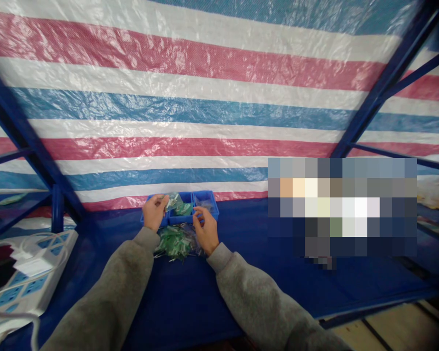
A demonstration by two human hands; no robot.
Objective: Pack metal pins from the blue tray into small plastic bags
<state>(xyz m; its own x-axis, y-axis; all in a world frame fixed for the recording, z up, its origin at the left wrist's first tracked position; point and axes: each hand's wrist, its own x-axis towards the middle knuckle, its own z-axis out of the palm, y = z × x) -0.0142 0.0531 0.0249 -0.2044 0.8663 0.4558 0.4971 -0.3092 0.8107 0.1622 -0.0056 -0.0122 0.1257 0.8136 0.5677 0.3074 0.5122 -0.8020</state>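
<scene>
Presently, both hands stand apart at a blue plastic divided tray point(216, 210) on a dark blue tabletop point(183, 297). The left hand point(154, 213) pinches a small, clear greenish plastic packet point(173, 200) above the tray. The right hand point(208, 231) is at the tray's front edge, fingers curled; whether it grips anything cannot be told. A loose heap of green and clear plastic packets point(175, 243) lies between the wrists, just before the tray.

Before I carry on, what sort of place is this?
Probably a makeshift work booth: striped plastic sheeting hangs behind, blue metal posts frame both sides, and a divided tray sits on a blue tabletop.
</scene>
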